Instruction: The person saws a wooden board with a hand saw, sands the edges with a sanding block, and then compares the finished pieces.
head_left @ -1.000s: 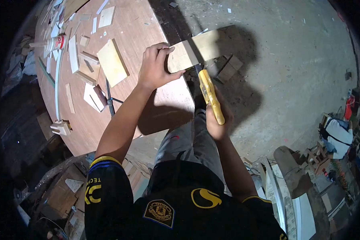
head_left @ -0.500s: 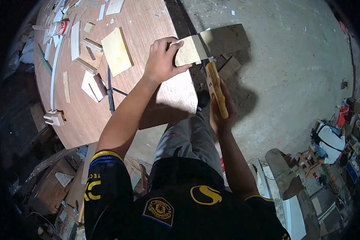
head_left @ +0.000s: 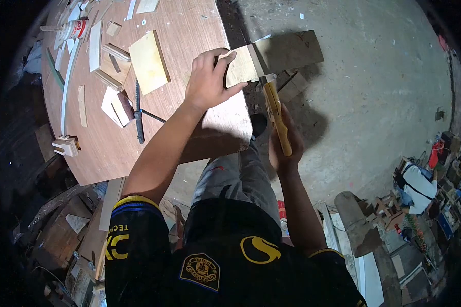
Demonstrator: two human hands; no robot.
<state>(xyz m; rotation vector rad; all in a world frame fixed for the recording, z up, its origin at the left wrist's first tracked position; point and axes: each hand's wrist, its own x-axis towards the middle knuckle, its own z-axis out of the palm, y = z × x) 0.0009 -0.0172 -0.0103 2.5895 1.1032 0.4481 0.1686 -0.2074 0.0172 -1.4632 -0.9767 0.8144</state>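
Observation:
A wooden board (head_left: 289, 52) lies across the table's right edge, its darker end jutting out over the floor. My left hand (head_left: 206, 82) presses and grips the lit end of the board, thumb along the near side and fingers on top. In my right hand (head_left: 295, 140) is a handsaw (head_left: 275, 110), held by its yellowish wooden handle just off the table edge. The saw meets the near side of the board beside a line across it. Its blade is mostly hidden, seen nearly edge-on.
On the wooden table (head_left: 184, 25) lie a pale wood block (head_left: 148, 64), a grooved wood piece (head_left: 112, 69), a black bar clamp (head_left: 138, 115), a white-and-red bottle (head_left: 74, 30) and several strips. Another person (head_left: 420, 187) is at the far right among clutter.
The saw and my right hand have shifted slightly down, toward my body. My left hand stays on the board, and the whole view has moved a little.

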